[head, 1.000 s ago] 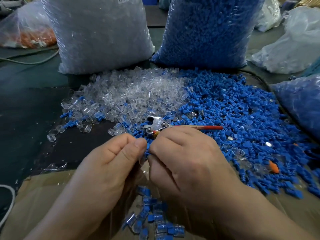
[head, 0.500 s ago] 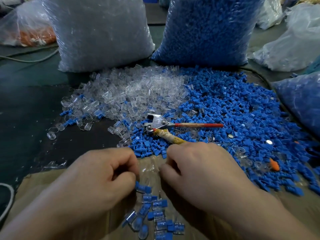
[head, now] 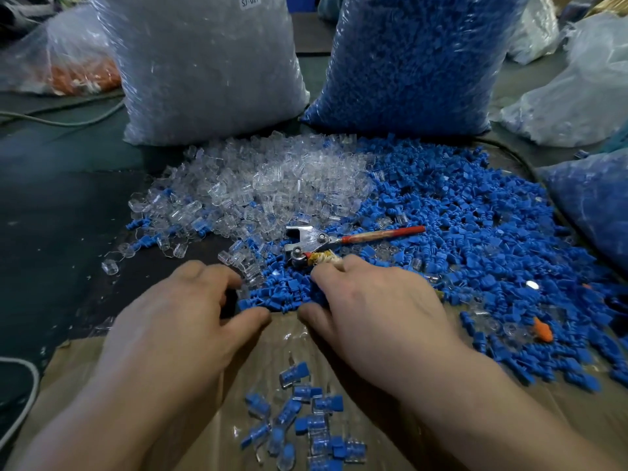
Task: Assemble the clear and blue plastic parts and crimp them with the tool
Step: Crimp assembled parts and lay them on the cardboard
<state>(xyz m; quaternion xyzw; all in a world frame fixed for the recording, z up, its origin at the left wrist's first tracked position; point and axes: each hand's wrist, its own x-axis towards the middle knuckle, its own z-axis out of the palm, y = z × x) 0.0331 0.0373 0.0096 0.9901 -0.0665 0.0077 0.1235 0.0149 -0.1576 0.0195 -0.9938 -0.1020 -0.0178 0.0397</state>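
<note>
One piece of writing could be read: a small white label [head: 250, 1] at about eleven o'clock in the view, stuck near the top of the large transparent bag of clear plastic parts [head: 210, 69]. It carried dark printed characters, "SJ 017", with a faint mark between letters and digits that may have been a dash. The label sat slightly tilted, its upper part cut off by the frame's top edge.

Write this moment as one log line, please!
left hand: at clear parts | right hand: on blue parts | tool: on pile, one handle under right hand | assembled pieces: on cardboard
</note>
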